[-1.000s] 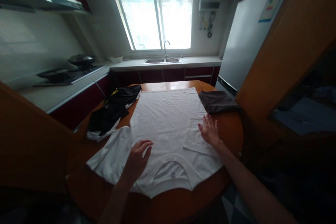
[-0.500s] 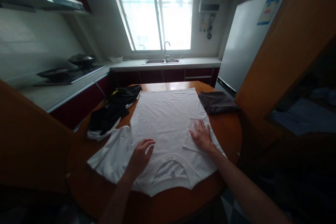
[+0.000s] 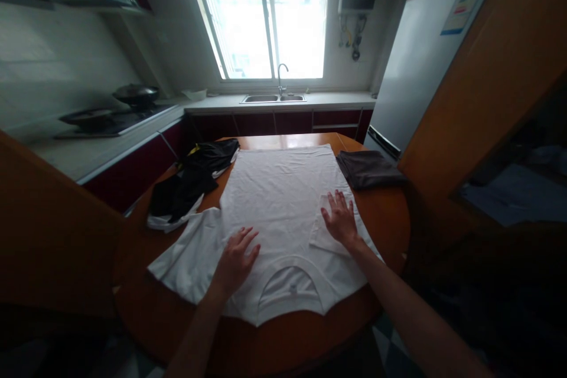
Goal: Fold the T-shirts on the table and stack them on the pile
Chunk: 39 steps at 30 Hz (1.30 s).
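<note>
A white T-shirt (image 3: 279,189) lies spread on the round wooden table (image 3: 146,331), its collar towards me. The right sleeve is folded inward over the body, while the left sleeve (image 3: 186,254) sticks out to the side. My right hand (image 3: 340,218) rests on the folded sleeve, fingers spread, holding nothing. Over the shirt near the left shoulder is my left hand (image 3: 239,257), fingers apart and grasping nothing; whether it touches the cloth I cannot tell.
A black and white garment (image 3: 190,183) lies crumpled at the table's left. A folded dark grey cloth (image 3: 370,169) sits at the right edge. Beyond are a counter with a sink (image 3: 266,98), a stove with pans (image 3: 135,94) and a fridge (image 3: 425,53).
My left hand has flattened and its fingers have spread a little over the shirt. The right hand stays on the folded sleeve. The view has shifted slightly.
</note>
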### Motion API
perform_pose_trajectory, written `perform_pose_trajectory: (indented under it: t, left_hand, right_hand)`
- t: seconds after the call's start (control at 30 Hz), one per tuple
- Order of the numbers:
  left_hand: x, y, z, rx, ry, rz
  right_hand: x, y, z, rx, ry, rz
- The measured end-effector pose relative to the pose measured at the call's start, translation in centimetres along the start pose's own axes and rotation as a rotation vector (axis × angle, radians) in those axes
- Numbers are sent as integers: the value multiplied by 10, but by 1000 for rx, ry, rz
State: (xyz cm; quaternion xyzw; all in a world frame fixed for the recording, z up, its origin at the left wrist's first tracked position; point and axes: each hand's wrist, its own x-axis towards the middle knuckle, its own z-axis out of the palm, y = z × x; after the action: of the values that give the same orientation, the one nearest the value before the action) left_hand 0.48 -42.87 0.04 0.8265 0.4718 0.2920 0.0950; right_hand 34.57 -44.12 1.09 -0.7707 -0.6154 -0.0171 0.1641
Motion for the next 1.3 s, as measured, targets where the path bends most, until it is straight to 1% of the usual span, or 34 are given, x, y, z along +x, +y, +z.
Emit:
perform_pose_trajectory:
  t: [0.07,0.13,0.17,0.27,0.3,0.43,0.47,0.53,0.6,0.7,0.83,0.97,1.03,1.13,1.17,1.3]
  left_hand:
    - [-3,-3,4,40,0,0]
    - [-5,-6,7,71,-12,1]
    - [-6,-7,8,82,-21,3]
    - [-7,-9,10,100,-42,6]
    - [-7,-9,10,103,-47,6]
    - [-10,-5,8,119,-66,-7]
    - [-11,-3,7,124,-76,-14]
    - [-13,1,6,130,-96,-26]
    - [-14,5,4,129,-108,-34]
    - [-14,11,1,126,-102,-45]
    - [-13,16,-1,120,-99,-54]
    - [-12,16,0,116,-84,-52]
    - [-12,14,0,113,-75,-39]
    - [-11,12,1,121,-84,-31]
    - [-11,11,1,126,-90,-33]
    - [-11,7,2,136,-88,-30]
  right_hand:
    - [4,10,-1,-30,-28,58]
    - [6,19,-1,-42,-84,76]
    - [7,22,0,-44,-89,72]
    - [9,28,2,-63,-23,64]
    - [10,29,3,-72,-20,68]
    - [10,35,8,-74,-113,84]
    - [9,37,10,-75,-108,81]
    - [7,38,13,-82,-57,71]
    - [5,38,14,-88,-31,57]
    - [4,35,10,-95,-37,51]
    - [-3,23,2,-107,16,25]
    - [-13,11,3,-87,-97,-47]
    - [-13,12,5,-77,-67,-27]
    - [-6,22,5,-94,25,58]
    - [-3,27,5,-102,19,90]
    - [7,42,3,-104,-106,174]
